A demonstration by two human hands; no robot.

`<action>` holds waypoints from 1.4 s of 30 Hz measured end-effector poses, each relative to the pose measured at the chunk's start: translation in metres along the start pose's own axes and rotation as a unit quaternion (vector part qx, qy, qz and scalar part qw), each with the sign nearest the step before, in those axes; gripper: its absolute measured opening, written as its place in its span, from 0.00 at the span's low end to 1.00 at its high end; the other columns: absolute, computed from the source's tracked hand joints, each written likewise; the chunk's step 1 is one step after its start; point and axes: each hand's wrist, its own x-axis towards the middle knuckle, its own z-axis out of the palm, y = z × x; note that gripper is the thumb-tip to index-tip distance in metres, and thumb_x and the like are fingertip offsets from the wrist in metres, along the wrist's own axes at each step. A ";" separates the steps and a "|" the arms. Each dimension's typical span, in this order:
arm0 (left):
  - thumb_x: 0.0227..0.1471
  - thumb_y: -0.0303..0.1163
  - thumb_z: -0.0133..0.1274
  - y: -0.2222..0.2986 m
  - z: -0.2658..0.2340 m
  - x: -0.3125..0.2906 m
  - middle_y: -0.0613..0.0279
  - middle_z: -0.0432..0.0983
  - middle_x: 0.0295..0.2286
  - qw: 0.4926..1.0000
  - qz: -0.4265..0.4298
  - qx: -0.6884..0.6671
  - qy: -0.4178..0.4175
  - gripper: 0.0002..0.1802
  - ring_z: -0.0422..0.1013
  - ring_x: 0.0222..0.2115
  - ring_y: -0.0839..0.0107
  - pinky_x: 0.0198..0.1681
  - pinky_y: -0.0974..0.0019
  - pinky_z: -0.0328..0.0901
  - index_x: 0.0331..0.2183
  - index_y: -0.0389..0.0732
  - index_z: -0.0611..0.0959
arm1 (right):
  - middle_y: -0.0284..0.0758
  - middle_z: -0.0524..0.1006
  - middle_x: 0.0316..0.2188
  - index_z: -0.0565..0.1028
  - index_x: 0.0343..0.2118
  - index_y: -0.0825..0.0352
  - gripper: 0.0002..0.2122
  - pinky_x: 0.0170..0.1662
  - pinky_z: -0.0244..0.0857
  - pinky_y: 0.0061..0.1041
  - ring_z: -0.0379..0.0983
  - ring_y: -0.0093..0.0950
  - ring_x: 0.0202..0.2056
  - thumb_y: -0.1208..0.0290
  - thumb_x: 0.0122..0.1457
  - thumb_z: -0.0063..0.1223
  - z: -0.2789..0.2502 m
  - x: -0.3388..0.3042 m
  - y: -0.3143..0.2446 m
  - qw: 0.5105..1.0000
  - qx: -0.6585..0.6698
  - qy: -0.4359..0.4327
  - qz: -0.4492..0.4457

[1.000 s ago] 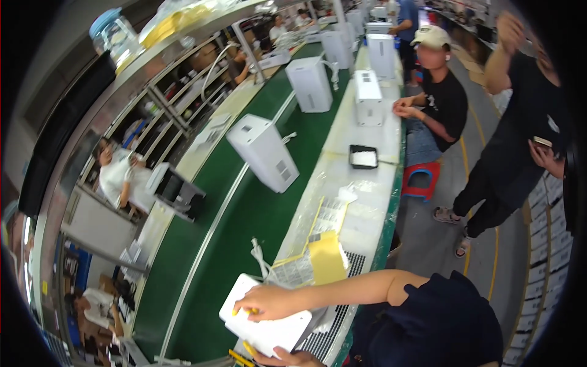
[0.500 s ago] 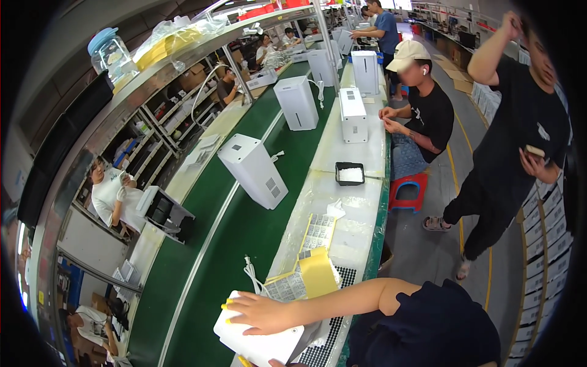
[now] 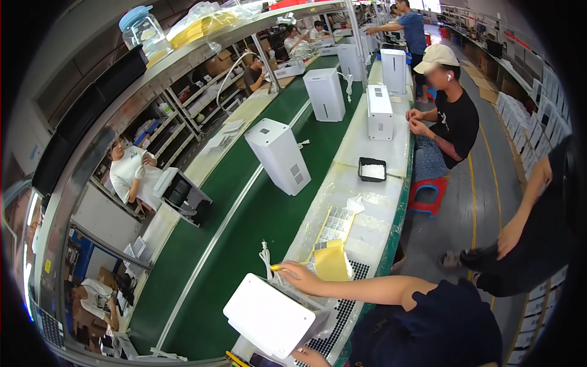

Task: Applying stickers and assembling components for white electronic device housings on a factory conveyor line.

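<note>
A white box-shaped appliance (image 3: 269, 315) lies tilted in front of me, its plain white panel facing up. My right hand (image 3: 299, 278) is at its upper edge, a finger with a yellow finger cot stretched out. That finger touches or nearly touches the appliance's bundled white power cord (image 3: 265, 260); other fingers are partly hidden. At the lower edge, my left hand (image 3: 310, 357) grips the appliance's corner, mostly cut off by the picture's border. Beside my right forearm lie a yellow backing sheet (image 3: 332, 259) and a sheet of small grey labels (image 3: 336, 224).
On the green conveyor (image 3: 229, 244) stand more white appliances (image 3: 278, 157). A black tray of white pieces (image 3: 372, 170) is on the bench, above a black dotted mat (image 3: 348, 306). A co-worker in a cap (image 3: 449, 110) sits farther along; another person (image 3: 526, 226) stands at right.
My right hand has left the appliance's top and moved to its upper edge by the cord. The appliance is turned more upward. The view has shifted; the standing person at right has lowered an arm.
</note>
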 end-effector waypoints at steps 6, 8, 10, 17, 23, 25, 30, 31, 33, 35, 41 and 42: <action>0.46 0.34 0.50 -0.067 0.092 -0.032 0.41 0.64 0.48 0.983 0.154 0.078 -0.056 0.28 0.58 0.52 0.43 0.56 0.47 0.51 0.49 0.30 0.70 | 0.41 0.76 0.29 0.77 0.28 0.67 0.07 0.42 0.65 0.37 0.72 0.41 0.37 0.74 0.45 0.51 -0.053 -0.126 0.163 0.876 -0.390 -0.280 -0.048; 0.48 0.38 0.50 -0.072 0.086 -0.028 0.47 0.69 0.41 0.983 0.148 0.103 -0.023 0.22 0.62 0.47 0.48 0.53 0.46 0.54 0.43 0.34 0.74 | 0.38 0.74 0.37 0.77 0.33 0.66 0.13 0.48 0.62 0.36 0.68 0.37 0.45 0.75 0.41 0.50 -0.051 -0.149 0.122 0.881 -0.391 -0.264 -0.015; 0.48 0.38 0.49 -0.070 0.087 -0.020 0.49 0.69 0.44 0.979 0.139 0.138 -0.061 0.22 0.62 0.50 0.52 0.56 0.49 0.53 0.43 0.35 0.75 | 0.39 0.71 0.40 0.77 0.34 0.67 0.13 0.52 0.58 0.40 0.65 0.39 0.48 0.76 0.42 0.49 -0.057 -0.165 0.140 0.847 -0.426 -0.316 -0.037; 0.47 0.32 0.49 -0.069 0.081 -0.007 0.53 0.68 0.43 0.970 0.155 0.178 -0.052 0.21 0.62 0.49 0.59 0.56 0.54 0.54 0.45 0.33 0.73 | 0.39 0.73 0.36 0.78 0.31 0.66 0.10 0.47 0.61 0.40 0.68 0.37 0.43 0.76 0.44 0.50 -0.044 -0.159 0.135 0.836 -0.379 -0.333 -0.216; 0.43 0.30 0.53 -0.063 0.075 0.005 0.57 0.68 0.38 0.952 0.166 0.231 -0.117 0.19 0.64 0.46 0.61 0.56 0.56 0.54 0.40 0.36 0.74 | 0.36 0.75 0.35 0.78 0.28 0.63 0.08 0.47 0.61 0.39 0.69 0.37 0.43 0.74 0.43 0.52 -0.045 -0.158 0.163 0.858 -0.385 -0.295 -0.170; 0.41 0.30 0.55 -0.062 0.076 0.008 0.57 0.68 0.38 0.948 0.170 0.241 -0.117 0.18 0.64 0.45 0.61 0.56 0.56 0.54 0.38 0.37 0.74 | 0.34 0.75 0.35 0.79 0.27 0.62 0.07 0.47 0.61 0.39 0.69 0.37 0.43 0.73 0.42 0.55 -0.045 -0.153 0.166 0.837 -0.399 -0.323 -0.191; 0.36 0.29 0.58 -0.060 0.081 0.012 0.56 0.68 0.38 0.957 0.162 0.214 -0.112 0.20 0.63 0.45 0.61 0.55 0.57 0.55 0.36 0.38 0.74 | 0.37 0.75 0.37 0.78 0.27 0.63 0.07 0.48 0.62 0.40 0.69 0.38 0.44 0.73 0.41 0.58 -0.047 -0.160 0.191 0.843 -0.409 -0.309 -0.163; 0.37 0.29 0.57 -0.060 0.081 0.015 0.56 0.68 0.38 0.959 0.162 0.207 -0.106 0.19 0.63 0.45 0.61 0.55 0.57 0.55 0.36 0.38 0.74 | 0.38 0.75 0.37 0.78 0.28 0.63 0.08 0.48 0.63 0.40 0.69 0.39 0.44 0.74 0.41 0.58 -0.046 -0.158 0.185 0.837 -0.419 -0.314 -0.159; 0.38 0.27 0.54 -0.058 0.082 0.015 0.57 0.69 0.37 0.962 0.159 0.196 -0.105 0.16 0.64 0.44 0.61 0.54 0.58 0.55 0.35 0.39 0.75 | 0.40 0.75 0.37 0.78 0.30 0.64 0.10 0.47 0.63 0.41 0.69 0.40 0.44 0.74 0.41 0.58 -0.046 -0.156 0.174 0.848 -0.407 -0.304 -0.151; 0.38 0.27 0.54 -0.060 0.082 0.014 0.57 0.69 0.36 0.967 0.144 0.185 -0.104 0.15 0.64 0.43 0.61 0.53 0.58 0.56 0.34 0.39 0.75 | 0.41 0.75 0.37 0.78 0.31 0.65 0.11 0.47 0.63 0.42 0.69 0.41 0.44 0.75 0.40 0.58 -0.043 -0.154 0.167 0.860 -0.389 -0.297 -0.146; 0.39 0.24 0.51 -0.060 0.084 0.024 0.56 0.69 0.33 0.980 0.126 0.141 -0.066 0.11 0.64 0.41 0.59 0.51 0.57 0.57 0.31 0.38 0.75 | 0.46 0.73 0.37 0.76 0.33 0.68 0.13 0.45 0.64 0.42 0.68 0.46 0.42 0.79 0.40 0.55 -0.043 -0.151 0.177 0.859 -0.380 -0.315 -0.136; 0.37 0.22 0.51 -0.061 0.084 0.026 0.56 0.68 0.33 0.982 0.128 0.119 -0.071 0.12 0.64 0.40 0.58 0.50 0.58 0.57 0.30 0.38 0.75 | 0.47 0.73 0.37 0.76 0.33 0.69 0.13 0.45 0.64 0.42 0.68 0.47 0.42 0.80 0.40 0.54 -0.044 -0.149 0.179 0.856 -0.370 -0.341 -0.114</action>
